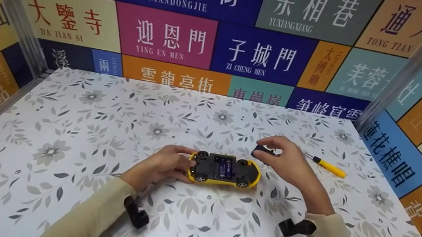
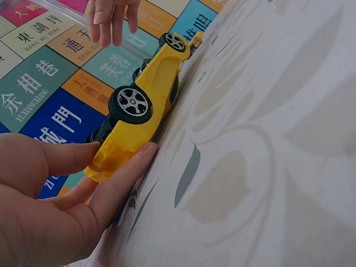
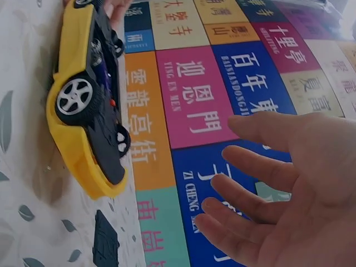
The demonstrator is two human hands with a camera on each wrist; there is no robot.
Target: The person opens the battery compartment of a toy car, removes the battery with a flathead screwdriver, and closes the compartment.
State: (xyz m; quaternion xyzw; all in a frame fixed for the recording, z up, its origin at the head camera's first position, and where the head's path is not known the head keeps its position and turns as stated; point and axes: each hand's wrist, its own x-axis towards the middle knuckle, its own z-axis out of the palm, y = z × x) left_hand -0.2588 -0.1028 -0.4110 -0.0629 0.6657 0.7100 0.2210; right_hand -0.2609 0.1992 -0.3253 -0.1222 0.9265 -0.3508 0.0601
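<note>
A yellow toy car lies upside down, its black underside facing up. In its uncovered battery compartment sit dark blue batteries. My left hand grips one end of the car, the thumb on the underside and the fingers along the yellow body. Past the car's other end, my right hand hovers with its fingers spread, holding nothing. Below it a small black battery cover lies on the table; in the head view this cover is partly hidden behind the fingers.
A screwdriver with a yellow and black handle lies to the right of my right hand. The table has a leaf-and-flower pattern. Colourful panels with printed characters stand along the back and sides.
</note>
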